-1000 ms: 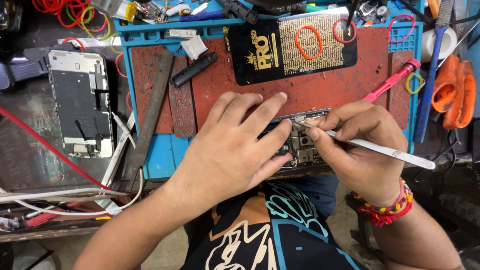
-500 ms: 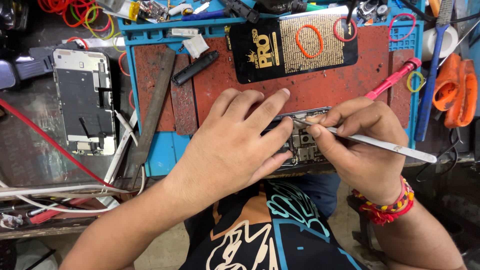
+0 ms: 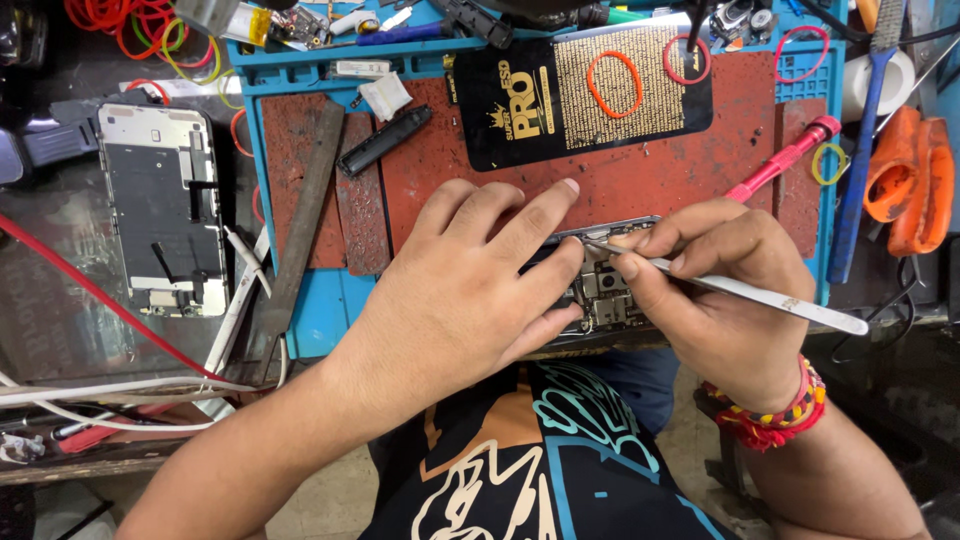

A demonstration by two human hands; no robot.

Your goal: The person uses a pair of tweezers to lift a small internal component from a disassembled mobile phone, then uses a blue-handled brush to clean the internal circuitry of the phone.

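An opened phone (image 3: 603,288) with bare circuit parts lies at the near edge of a red work mat (image 3: 640,175). My left hand (image 3: 465,275) lies flat over its left part and presses it down. My right hand (image 3: 722,290) pinches silver tweezers (image 3: 740,292), their tips touching the top edge of the phone's inside. Most of the phone is hidden under both hands.
A bare phone frame (image 3: 165,205) lies at the left on dark glass. A metal file (image 3: 300,225), a black bar (image 3: 385,140), a red screwdriver (image 3: 785,155), rubber bands and a black-and-gold pad (image 3: 590,90) lie on the blue tray (image 3: 300,320). Orange-handled pliers (image 3: 910,180) sit right.
Both hands stay on the phone. The tweezers' tips have shifted slightly left along the phone's top edge.
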